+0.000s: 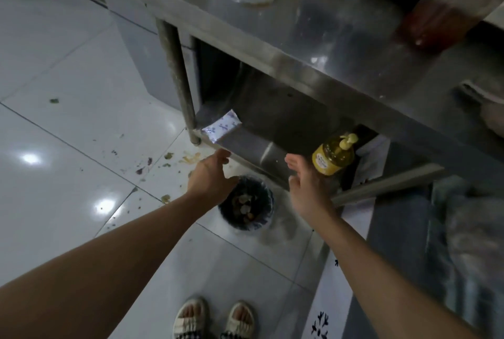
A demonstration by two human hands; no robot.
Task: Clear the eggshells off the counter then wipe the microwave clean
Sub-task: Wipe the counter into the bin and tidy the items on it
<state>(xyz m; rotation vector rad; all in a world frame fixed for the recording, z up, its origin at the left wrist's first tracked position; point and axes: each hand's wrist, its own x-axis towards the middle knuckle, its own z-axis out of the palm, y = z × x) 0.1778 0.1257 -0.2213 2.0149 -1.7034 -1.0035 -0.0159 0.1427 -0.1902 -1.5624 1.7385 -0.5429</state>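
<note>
Both hands empty: left hand [210,175] | right hand [308,186] | bin [245,206] beneath.

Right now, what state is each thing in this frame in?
Left hand: open, empty, over the bin.
Right hand: open, empty, beside the bottle.
Trash bin: lined with a dark bag, eggshells inside.
Pump bottle: upright on the lower shelf, capped.
Patterned packet: flat at the shelf corner.
Floor: littered with scraps.

Dim, bluish light is filling the scene. Overhead lamps are glaring as bright spots on the glossy white tiled floor [68,120] at left. The far steel counter [300,46] is smearing with blur, edges bending.
</note>
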